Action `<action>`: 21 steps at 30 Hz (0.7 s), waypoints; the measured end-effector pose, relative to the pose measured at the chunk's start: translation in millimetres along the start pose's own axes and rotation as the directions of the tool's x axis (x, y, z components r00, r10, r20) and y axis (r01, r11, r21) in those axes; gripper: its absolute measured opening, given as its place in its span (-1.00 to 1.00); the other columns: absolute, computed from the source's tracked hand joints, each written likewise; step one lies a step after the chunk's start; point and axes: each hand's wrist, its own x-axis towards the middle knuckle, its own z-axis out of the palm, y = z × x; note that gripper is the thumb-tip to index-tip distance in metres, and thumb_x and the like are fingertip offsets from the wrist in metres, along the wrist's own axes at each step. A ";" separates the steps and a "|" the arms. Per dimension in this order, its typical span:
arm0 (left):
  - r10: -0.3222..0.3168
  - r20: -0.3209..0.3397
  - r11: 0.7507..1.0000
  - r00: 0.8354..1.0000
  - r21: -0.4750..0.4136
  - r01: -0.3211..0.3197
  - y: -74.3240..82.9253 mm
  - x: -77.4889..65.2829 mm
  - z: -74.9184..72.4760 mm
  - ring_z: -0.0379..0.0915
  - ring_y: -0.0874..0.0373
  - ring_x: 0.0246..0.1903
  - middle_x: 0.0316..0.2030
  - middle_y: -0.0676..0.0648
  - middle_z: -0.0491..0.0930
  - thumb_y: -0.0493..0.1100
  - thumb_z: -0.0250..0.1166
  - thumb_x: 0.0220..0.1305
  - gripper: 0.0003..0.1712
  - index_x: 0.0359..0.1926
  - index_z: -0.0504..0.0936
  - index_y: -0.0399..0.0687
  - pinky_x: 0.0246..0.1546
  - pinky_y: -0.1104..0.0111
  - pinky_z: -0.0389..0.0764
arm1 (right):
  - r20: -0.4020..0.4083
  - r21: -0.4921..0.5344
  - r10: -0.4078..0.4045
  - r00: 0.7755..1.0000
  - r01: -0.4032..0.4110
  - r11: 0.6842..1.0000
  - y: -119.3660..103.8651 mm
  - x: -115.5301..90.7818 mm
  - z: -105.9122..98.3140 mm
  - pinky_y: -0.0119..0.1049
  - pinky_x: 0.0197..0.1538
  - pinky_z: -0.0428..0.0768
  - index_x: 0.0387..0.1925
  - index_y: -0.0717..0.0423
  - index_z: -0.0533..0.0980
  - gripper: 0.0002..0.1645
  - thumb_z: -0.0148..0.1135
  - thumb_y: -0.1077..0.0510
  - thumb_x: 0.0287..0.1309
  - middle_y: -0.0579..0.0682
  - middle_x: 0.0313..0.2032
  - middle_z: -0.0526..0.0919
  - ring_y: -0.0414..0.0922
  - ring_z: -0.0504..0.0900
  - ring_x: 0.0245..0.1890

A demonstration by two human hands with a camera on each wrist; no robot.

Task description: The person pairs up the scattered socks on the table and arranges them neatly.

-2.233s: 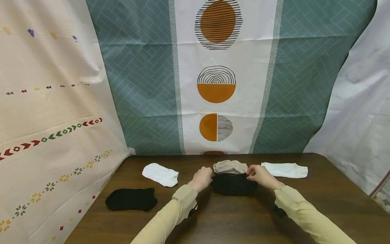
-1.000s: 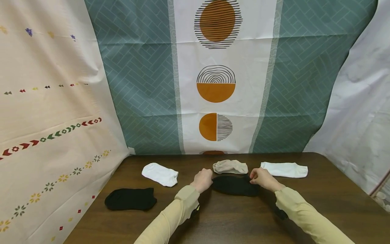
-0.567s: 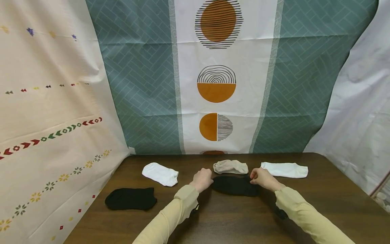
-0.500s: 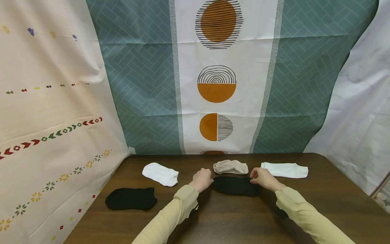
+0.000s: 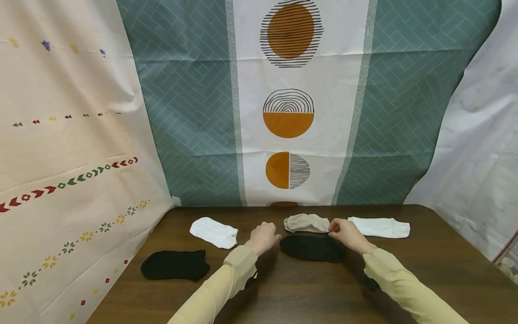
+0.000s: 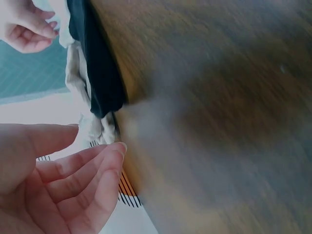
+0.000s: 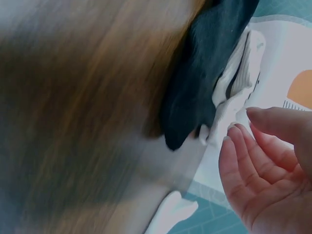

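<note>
In the head view a black sock [image 5: 310, 248] lies flat mid-table, just in front of a crumpled beige sock [image 5: 305, 223]. My left hand [image 5: 263, 237] hovers past the black sock's left end. The left wrist view shows that hand's fingers [image 6: 105, 183] and thumb apart, with nothing between them. Over at the right end of the two socks is my right hand [image 5: 349, 235]. From the right wrist, its thumb and fingers [image 7: 243, 156] are bent slightly toward each other beside the socks and hold nothing; whether they touch fabric is unclear.
Another black sock [image 5: 175, 264] lies at the table's left, with a white sock [image 5: 213, 232] behind it. A second white sock [image 5: 379, 227] lies at the back right, beyond the right hand. Patterned cloth [image 5: 202, 135] hangs behind the wooden table [image 5: 299, 292].
My left hand has come off the black sock's left end and shifted left. My right hand has moved slightly back and left, off the sock's right end. The socks stay put.
</note>
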 end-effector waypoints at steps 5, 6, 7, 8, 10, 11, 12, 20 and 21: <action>0.007 -0.008 1.000 1.000 -0.009 -0.007 -8.9 -4.4 -5.7 0.43 0.10 -0.69 -0.70 -0.03 0.43 -0.10 0.28 0.12 -0.65 -0.72 0.45 -0.10 -0.66 0.23 0.44 | -0.041 0.032 -0.030 0.999 0.032 0.999 -7.1 2.3 4.8 -0.19 -0.36 0.46 -0.48 0.23 0.47 -0.87 0.27 0.41 -0.08 -0.06 -0.52 0.53 -0.11 0.53 -0.47; 0.008 -0.012 1.000 1.000 -0.010 -0.008 -10.8 -5.2 -6.8 0.42 0.10 -0.70 -0.71 -0.03 0.42 -0.11 0.28 0.12 -0.65 -0.72 0.44 -0.10 -0.67 0.23 0.43 | -0.051 0.035 -0.039 0.998 0.041 0.999 -8.6 3.0 5.9 -0.19 -0.37 0.46 -0.48 0.24 0.46 -0.87 0.27 0.42 -0.08 -0.06 -0.52 0.52 -0.10 0.53 -0.47; 0.007 -0.013 1.000 1.000 -0.013 -0.008 -12.6 -6.0 -7.8 0.40 0.11 -0.71 -0.72 -0.02 0.41 -0.11 0.27 0.12 -0.65 -0.72 0.43 -0.10 -0.67 0.23 0.43 | -0.061 0.041 -0.041 0.997 0.044 0.998 -10.3 3.7 7.1 -0.19 -0.38 0.46 -0.48 0.24 0.46 -0.86 0.27 0.42 -0.09 -0.07 -0.52 0.52 -0.11 0.52 -0.48; 0.007 -0.015 1.000 1.000 -0.014 -0.007 -14.5 -6.6 -8.5 0.38 0.13 -0.72 -0.73 -0.01 0.39 -0.12 0.27 0.12 -0.64 -0.73 0.43 -0.10 -0.68 0.24 0.42 | -0.069 0.044 -0.043 0.997 0.047 0.998 -12.2 4.3 8.2 -0.20 -0.39 0.46 -0.47 0.24 0.46 -0.86 0.26 0.42 -0.09 -0.07 -0.53 0.51 -0.11 0.52 -0.48; 0.000 -0.021 1.000 1.000 -0.010 0.000 -18.1 -8.1 -10.2 0.36 0.14 -0.72 -0.73 0.00 0.38 -0.12 0.27 0.12 -0.63 -0.75 0.41 -0.09 -0.69 0.24 0.41 | -0.082 0.052 -0.040 0.996 0.044 0.998 -16.0 5.7 11.1 -0.24 -0.41 0.46 -0.46 0.22 0.47 -0.85 0.27 0.42 -0.10 -0.08 -0.53 0.51 -0.13 0.52 -0.48; -0.004 -0.018 1.000 1.000 -0.011 0.004 -19.8 -8.9 -11.2 0.35 0.15 -0.73 -0.74 0.00 0.37 -0.12 0.27 0.12 -0.62 -0.75 0.41 -0.08 -0.70 0.24 0.41 | -0.084 0.058 -0.044 0.995 0.049 0.997 -17.8 6.3 12.6 -0.25 -0.42 0.46 -0.46 0.23 0.47 -0.85 0.27 0.42 -0.10 -0.08 -0.53 0.51 -0.13 0.52 -0.49; -0.008 -0.015 1.000 1.000 -0.010 0.007 -21.4 -9.5 -12.1 0.34 0.15 -0.73 -0.74 0.00 0.37 -0.12 0.26 0.12 -0.62 -0.76 0.41 -0.09 -0.70 0.24 0.40 | -0.084 0.066 -0.042 0.996 0.047 0.997 -19.7 6.8 14.2 -0.27 -0.43 0.46 -0.45 0.23 0.47 -0.85 0.27 0.42 -0.10 -0.08 -0.52 0.52 -0.13 0.52 -0.49; -0.004 -0.033 1.000 0.999 -0.004 0.004 -32.2 -13.7 -17.4 0.30 0.15 -0.73 -0.75 0.01 0.34 -0.13 0.26 0.11 -0.63 -0.75 0.40 -0.08 -0.70 0.26 0.36 | -0.079 0.141 -0.054 0.995 0.065 0.988 -33.8 9.9 25.5 -0.32 -0.46 0.48 -0.43 0.24 0.47 -0.84 0.28 0.42 -0.10 -0.08 -0.51 0.54 -0.14 0.53 -0.48; -0.003 -0.039 1.000 0.999 -0.004 0.003 -33.2 -14.1 -17.9 0.30 0.15 -0.73 -0.75 0.01 0.34 -0.12 0.26 0.11 -0.62 -0.76 0.39 -0.08 -0.70 0.26 0.36 | -0.078 0.144 -0.054 0.996 0.065 0.988 -35.3 10.1 26.2 -0.32 -0.46 0.48 -0.43 0.23 0.47 -0.84 0.28 0.42 -0.10 -0.08 -0.51 0.54 -0.15 0.53 -0.49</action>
